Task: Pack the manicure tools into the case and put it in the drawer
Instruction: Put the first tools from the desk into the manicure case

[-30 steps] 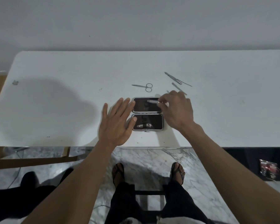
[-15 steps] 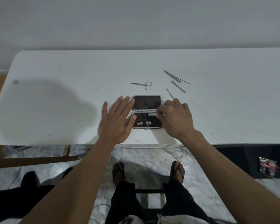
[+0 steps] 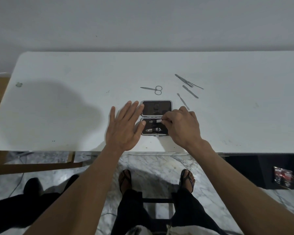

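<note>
The small black manicure case (image 3: 156, 108) lies open on the white table (image 3: 75, 99), lid half farther from me, tray half nearer. A nail clipper (image 3: 153, 129) sits in the tray's near slot. My right hand (image 3: 182, 127) pinches the end of a second metal clipper (image 3: 154, 121) that lies in the tray's upper slot. My left hand (image 3: 125, 127) rests flat with fingers spread against the case's left edge. Small scissors (image 3: 154, 89) lie beyond the case. Tweezers (image 3: 185, 80), a file (image 3: 190, 91) and a thin pusher (image 3: 182, 100) lie to the right.
The table's near edge runs just below the case. Under it I see the marble floor, my legs and sandalled feet (image 3: 125, 180), a wooden frame (image 3: 41, 165) at left and a dark cabinet (image 3: 261, 170) at right.
My right hand carried the metal clipper from over the lid half down into the tray half and now presses it into the upper slot. My left hand stayed beside the case.
</note>
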